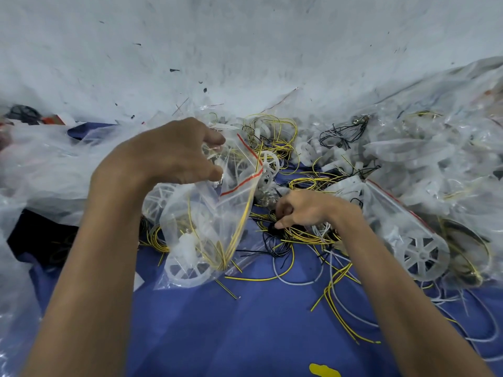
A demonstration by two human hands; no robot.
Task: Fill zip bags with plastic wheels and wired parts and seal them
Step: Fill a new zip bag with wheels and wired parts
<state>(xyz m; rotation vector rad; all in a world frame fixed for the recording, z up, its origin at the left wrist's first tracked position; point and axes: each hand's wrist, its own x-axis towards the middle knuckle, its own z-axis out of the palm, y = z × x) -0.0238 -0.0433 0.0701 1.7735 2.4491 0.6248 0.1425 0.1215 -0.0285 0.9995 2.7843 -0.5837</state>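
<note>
Left hand [174,151] fingers pinch the bag [201,232] mouth open mid-frame, wheels and yellow wire already inside. Right hand [304,210] fingers pinch a dark part [273,228] in the wire tangle [307,236]. Lifting it could easily drag neighbouring wires along or snag the zip.

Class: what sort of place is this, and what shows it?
Probably a hand-packing workbench: the left hand holds an open zip bag, amid loose yellow wires and filled wheel bags.
</note>
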